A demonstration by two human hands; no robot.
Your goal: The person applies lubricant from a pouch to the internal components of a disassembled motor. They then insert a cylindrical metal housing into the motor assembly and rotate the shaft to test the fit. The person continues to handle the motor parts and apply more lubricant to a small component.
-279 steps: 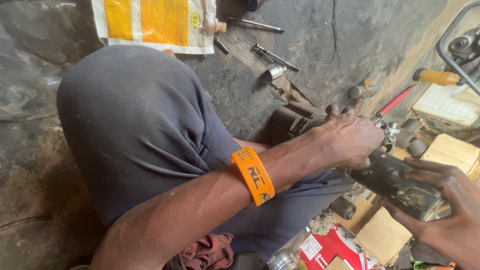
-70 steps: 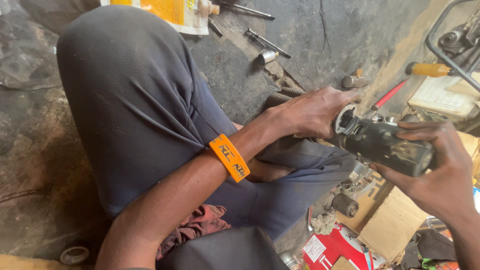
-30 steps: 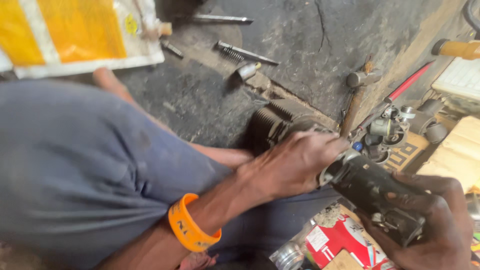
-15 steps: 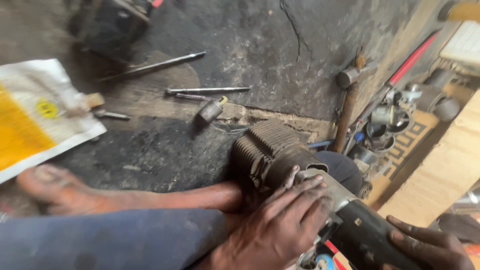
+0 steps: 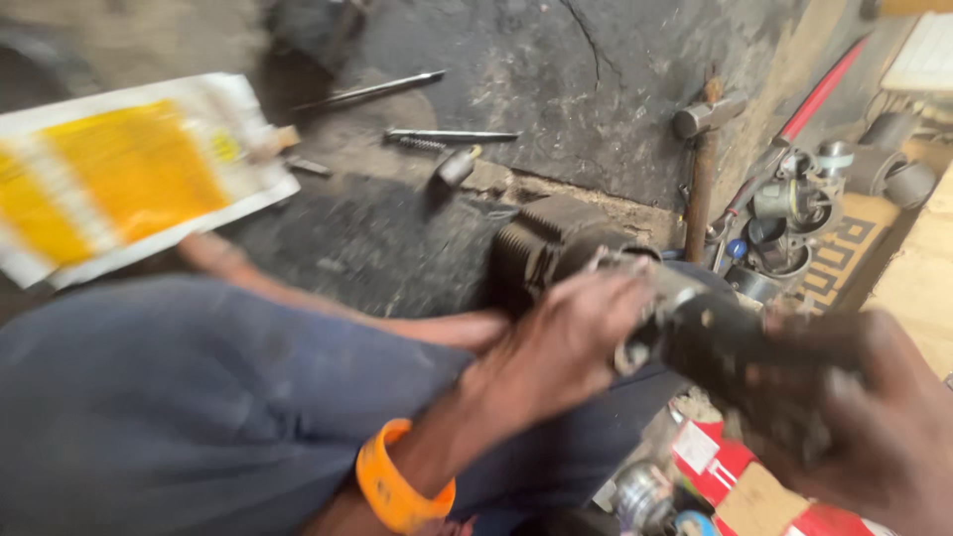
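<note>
My left hand (image 5: pixel 571 342), with an orange wristband (image 5: pixel 397 486) on its wrist, closes over the silver end of a dark cylindrical metal part (image 5: pixel 740 357). My right hand (image 5: pixel 884 417) grips the body of that same part from the lower right. A black finned engine cylinder (image 5: pixel 541 248) sits on the ground just behind my left hand. My knee in blue-grey trousers (image 5: pixel 199 407) fills the lower left. The picture is motion-blurred.
A white and yellow sack (image 5: pixel 129 174) lies at the left. Metal rods (image 5: pixel 452 136) and a small socket (image 5: pixel 455 167) lie on the dark oily floor. A hammer (image 5: pixel 700 159), a red-handled tool (image 5: pixel 814 104) and a carburettor (image 5: pixel 789 203) sit at the right, red boxes (image 5: pixel 754 481) below.
The camera has swung down and right, so my knee and wristband show again. Both hands still hold the dark part; my left hand has shifted onto its silver end.
</note>
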